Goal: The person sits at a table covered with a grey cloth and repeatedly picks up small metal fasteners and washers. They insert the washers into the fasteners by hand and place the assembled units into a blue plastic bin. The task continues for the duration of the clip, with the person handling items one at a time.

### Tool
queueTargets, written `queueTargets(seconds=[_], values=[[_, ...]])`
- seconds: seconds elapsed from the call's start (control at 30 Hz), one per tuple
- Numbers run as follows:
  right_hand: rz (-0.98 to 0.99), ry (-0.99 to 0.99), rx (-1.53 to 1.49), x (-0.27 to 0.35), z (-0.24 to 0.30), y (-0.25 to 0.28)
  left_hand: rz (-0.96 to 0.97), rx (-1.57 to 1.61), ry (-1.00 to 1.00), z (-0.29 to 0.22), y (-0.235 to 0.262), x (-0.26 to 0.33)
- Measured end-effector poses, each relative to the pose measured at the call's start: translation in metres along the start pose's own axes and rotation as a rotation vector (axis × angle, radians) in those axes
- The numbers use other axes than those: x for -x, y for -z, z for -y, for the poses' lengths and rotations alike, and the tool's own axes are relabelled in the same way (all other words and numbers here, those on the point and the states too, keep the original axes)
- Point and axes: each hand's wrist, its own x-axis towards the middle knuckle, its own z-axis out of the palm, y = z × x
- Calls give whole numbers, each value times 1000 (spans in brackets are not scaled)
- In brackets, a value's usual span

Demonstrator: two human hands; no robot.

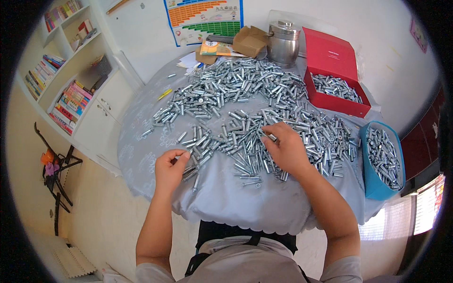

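Note:
Silvery metal sleeve bolts lie heaped across the table, with a nearer pile between and around my hands. At the left edge of that nearer pile is my left hand, its thumb and forefinger pinched together beside several bolts; whatever is between the fingertips is too small to make out. My right hand reaches over the middle of the pile, fingers curled and closed on what looks like a bolt, partly hidden by the fingers. A few loose bolts lie nearer the table's front.
A grey cloth covers the round table. At right stand an open red box and a blue bin, both holding bolts. A steel canister, a cardboard box and a yellow pen sit farther back. Bookshelves stand left.

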Motion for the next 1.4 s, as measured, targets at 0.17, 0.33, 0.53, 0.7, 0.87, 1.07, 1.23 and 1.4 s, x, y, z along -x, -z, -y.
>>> queueTargets(seconds=[0.17, 0.33, 0.53, 0.7, 0.87, 1.07, 1.23, 1.4], values=[[120, 102, 5, 0, 23, -35, 103, -276, -131, -2, 22, 29], [227, 108, 3, 3, 43, -62, 180, -425, -195, -3, 27, 36], [439, 283, 2, 12, 57, -87, 230, -563, -176, -14, 29, 37], [594, 311, 27, 13, 71, -108, 228, -701, -167, -15, 31, 34], [698, 327, 110, 9, 77, -116, 243, -694, -175, -10, 37, 32], [793, 340, 173, -1, 85, -113, 256, -721, -186, -12, 40, 31], [751, 407, 161, -2, 75, -113, 283, -667, -136, -9, 44, 26], [723, 215, 213, -5, 60, -65, 339, -452, -132, -14, 36, 25]])
